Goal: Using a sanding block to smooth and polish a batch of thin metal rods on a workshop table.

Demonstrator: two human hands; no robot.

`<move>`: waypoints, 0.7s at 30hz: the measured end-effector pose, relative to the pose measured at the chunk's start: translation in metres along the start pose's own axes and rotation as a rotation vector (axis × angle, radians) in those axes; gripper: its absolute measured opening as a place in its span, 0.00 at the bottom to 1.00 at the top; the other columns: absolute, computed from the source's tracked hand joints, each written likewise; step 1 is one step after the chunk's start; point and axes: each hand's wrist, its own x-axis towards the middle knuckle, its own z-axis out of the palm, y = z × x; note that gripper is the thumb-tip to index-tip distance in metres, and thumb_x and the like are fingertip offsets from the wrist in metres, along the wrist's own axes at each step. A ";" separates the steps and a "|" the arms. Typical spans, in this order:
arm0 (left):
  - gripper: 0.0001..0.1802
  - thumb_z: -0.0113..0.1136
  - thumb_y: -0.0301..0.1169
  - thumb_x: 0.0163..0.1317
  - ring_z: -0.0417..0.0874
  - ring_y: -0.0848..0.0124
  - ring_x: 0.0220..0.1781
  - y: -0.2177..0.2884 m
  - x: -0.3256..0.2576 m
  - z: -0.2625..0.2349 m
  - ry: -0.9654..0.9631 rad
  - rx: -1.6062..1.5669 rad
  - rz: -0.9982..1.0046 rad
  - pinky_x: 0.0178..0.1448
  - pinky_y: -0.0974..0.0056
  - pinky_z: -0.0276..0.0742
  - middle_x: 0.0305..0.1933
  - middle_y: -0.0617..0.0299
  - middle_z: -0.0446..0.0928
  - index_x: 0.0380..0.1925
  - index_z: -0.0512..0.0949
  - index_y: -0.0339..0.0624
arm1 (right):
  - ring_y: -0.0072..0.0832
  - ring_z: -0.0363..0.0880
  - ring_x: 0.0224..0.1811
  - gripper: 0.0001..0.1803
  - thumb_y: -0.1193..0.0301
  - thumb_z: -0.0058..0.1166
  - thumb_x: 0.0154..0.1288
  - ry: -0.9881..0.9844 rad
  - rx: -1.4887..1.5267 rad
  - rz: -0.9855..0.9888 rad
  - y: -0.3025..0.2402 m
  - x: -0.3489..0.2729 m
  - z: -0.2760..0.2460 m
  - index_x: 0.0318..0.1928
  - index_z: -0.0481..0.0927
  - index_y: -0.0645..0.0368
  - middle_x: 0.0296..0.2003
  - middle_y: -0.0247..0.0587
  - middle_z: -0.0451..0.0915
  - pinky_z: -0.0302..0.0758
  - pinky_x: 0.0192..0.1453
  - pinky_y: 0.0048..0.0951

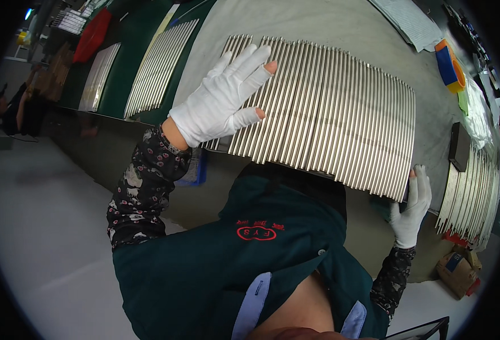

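A wide row of shiny metal rods (329, 113) lies side by side on the grey table top, with their near ends at the table's front edge. My left hand (221, 99), in a white glove with bare thumb and index fingertips, rests flat across the left part of the row, fingers spread. A narrow gap under it parts a few rods (239, 42) from the main row. At the row's right end is my right hand (413, 207), also gloved in white. Its fingers stretch out along the last rod, thumb apart, and I see nothing held in it.
To the left, more rods (162, 68) and a smaller bundle (100, 76) lie on a green surface, near a red container (93, 35). On the right are another rod stack (469, 195), a dark block (459, 147) and an orange-and-blue tape roll (450, 67). A person (17, 107) is far left.
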 end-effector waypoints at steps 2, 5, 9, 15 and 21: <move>0.49 0.28 0.72 0.61 0.52 0.47 0.76 -0.012 -0.012 -0.010 -0.028 0.147 -0.076 0.75 0.40 0.50 0.75 0.48 0.52 0.72 0.55 0.48 | 0.48 0.59 0.71 0.40 0.78 0.54 0.50 0.008 -0.011 -0.007 0.001 -0.001 0.000 0.68 0.62 0.56 0.66 0.47 0.64 0.56 0.73 0.49; 0.47 0.28 0.70 0.63 0.49 0.48 0.78 -0.018 -0.024 -0.002 -0.160 0.160 -0.112 0.76 0.42 0.45 0.77 0.49 0.49 0.74 0.47 0.55 | 0.49 0.59 0.71 0.40 0.78 0.54 0.50 0.007 -0.019 -0.023 0.005 -0.003 0.002 0.68 0.62 0.56 0.67 0.48 0.63 0.56 0.73 0.49; 0.49 0.25 0.72 0.61 0.50 0.49 0.77 -0.009 -0.024 0.014 -0.161 0.167 -0.104 0.76 0.40 0.44 0.76 0.48 0.50 0.75 0.47 0.55 | 0.50 0.59 0.71 0.39 0.74 0.53 0.53 -0.003 -0.026 -0.021 0.006 -0.003 0.002 0.69 0.60 0.55 0.67 0.48 0.63 0.56 0.73 0.49; 0.48 0.22 0.72 0.62 0.49 0.49 0.78 0.003 -0.008 0.021 -0.159 0.177 0.013 0.76 0.37 0.39 0.77 0.49 0.48 0.75 0.43 0.57 | 0.50 0.58 0.71 0.38 0.72 0.52 0.55 -0.014 -0.037 -0.017 0.007 -0.003 0.002 0.69 0.60 0.55 0.68 0.48 0.62 0.55 0.73 0.50; 0.45 0.24 0.70 0.64 0.54 0.49 0.76 0.021 0.003 0.026 -0.181 0.017 0.275 0.75 0.37 0.44 0.77 0.49 0.48 0.75 0.41 0.59 | 0.50 0.57 0.71 0.36 0.71 0.53 0.58 0.012 -0.040 -0.023 0.002 -0.003 -0.001 0.69 0.60 0.56 0.68 0.49 0.62 0.54 0.73 0.50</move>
